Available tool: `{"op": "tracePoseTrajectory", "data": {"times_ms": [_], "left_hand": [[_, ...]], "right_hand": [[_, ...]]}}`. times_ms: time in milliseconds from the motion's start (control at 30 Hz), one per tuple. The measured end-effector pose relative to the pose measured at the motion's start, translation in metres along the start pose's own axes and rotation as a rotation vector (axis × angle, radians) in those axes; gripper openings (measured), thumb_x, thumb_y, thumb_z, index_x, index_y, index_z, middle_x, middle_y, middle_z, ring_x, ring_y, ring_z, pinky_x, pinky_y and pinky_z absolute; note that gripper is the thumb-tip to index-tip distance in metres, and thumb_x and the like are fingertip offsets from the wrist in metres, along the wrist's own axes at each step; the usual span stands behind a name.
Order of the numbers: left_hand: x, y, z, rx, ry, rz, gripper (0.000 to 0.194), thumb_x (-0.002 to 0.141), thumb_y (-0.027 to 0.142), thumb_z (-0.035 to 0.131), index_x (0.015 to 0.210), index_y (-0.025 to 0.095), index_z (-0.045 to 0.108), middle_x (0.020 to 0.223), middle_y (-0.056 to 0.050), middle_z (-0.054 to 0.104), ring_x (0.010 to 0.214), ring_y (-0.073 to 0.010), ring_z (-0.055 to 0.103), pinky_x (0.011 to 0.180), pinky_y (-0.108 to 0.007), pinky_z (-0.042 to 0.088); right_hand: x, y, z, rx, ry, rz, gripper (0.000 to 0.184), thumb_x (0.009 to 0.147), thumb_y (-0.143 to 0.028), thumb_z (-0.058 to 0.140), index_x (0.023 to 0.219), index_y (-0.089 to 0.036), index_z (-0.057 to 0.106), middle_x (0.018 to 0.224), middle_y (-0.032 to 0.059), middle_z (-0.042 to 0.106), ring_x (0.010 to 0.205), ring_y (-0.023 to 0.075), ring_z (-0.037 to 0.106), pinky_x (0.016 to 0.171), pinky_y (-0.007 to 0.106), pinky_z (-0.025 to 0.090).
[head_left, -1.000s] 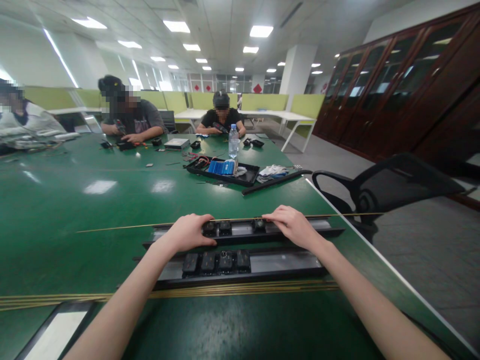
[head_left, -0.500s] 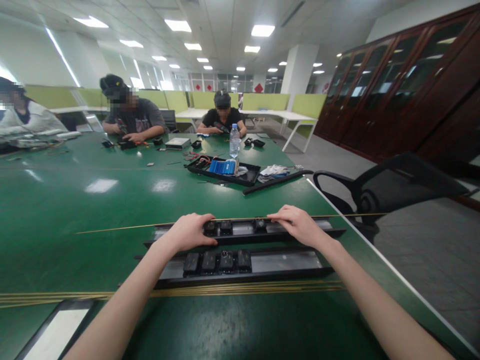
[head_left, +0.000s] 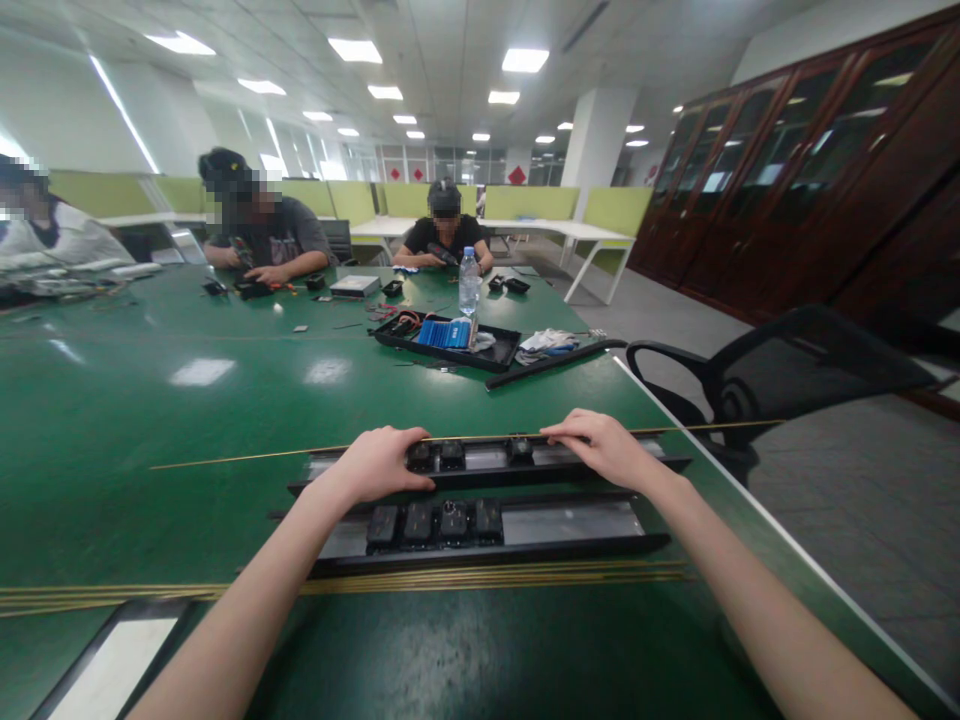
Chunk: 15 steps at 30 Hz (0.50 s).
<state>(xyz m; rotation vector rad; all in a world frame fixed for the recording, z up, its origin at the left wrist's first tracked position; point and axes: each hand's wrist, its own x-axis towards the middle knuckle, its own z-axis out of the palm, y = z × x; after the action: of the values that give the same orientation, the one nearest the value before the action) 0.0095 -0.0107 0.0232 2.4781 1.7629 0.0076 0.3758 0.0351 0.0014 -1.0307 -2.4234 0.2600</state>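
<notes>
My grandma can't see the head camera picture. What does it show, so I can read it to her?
A right hand pinches a thin golden rod along a black channel, which a left hand straddles. Nearer on the green table, a second channel holds four black blocks. Three people sit beyond.

A: State the colour of the thin rod (head_left: 232, 461).
B: Gold.
A: Colours of the far channel (head_left: 517, 479) and near channel (head_left: 570, 522)?
B: Black walls, silver-grey interiors.
A: The table (head_left: 240, 415)?
B: Green, unpatterned, with a white edge.
</notes>
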Motion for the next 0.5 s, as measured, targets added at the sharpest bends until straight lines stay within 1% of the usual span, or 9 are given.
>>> {"op": "tracePoseTrajectory", "data": {"times_ms": [400, 500], "left_hand": [[0.0001, 0.0017, -0.0010, 0.004, -0.002, -0.008, 0.068, 0.071, 0.065, 0.065, 0.127, 0.028, 0.059, 0.109, -0.009, 0.073, 0.099, -0.0309, 0.069, 0.081, -0.035, 0.052], [0.0000, 0.0020, -0.0015, 0.000, 0.002, 0.002, 0.067, 0.071, 0.065, 0.065, 0.127, 0.027, 0.059, 0.108, -0.010, 0.073, 0.098, -0.0317, 0.069, 0.081, -0.036, 0.052]], "right_hand": [[-0.0004, 0.0002, -0.0016, 0.021, -0.029, 0.025, 0.027, 0.095, -0.021, 0.050, 0.111, -0.024, 0.072, 0.093, 0.0056, 0.072, 0.088, 0.0201, 0.066, 0.081, 0.034, 0.051], [-0.0009, 0.0010, -0.0010, 0.020, -0.031, 0.029, 0.027, 0.095, -0.021, 0.050, 0.110, -0.024, 0.072, 0.093, 0.0056, 0.072, 0.087, 0.0202, 0.065, 0.081, 0.034, 0.050]]}}
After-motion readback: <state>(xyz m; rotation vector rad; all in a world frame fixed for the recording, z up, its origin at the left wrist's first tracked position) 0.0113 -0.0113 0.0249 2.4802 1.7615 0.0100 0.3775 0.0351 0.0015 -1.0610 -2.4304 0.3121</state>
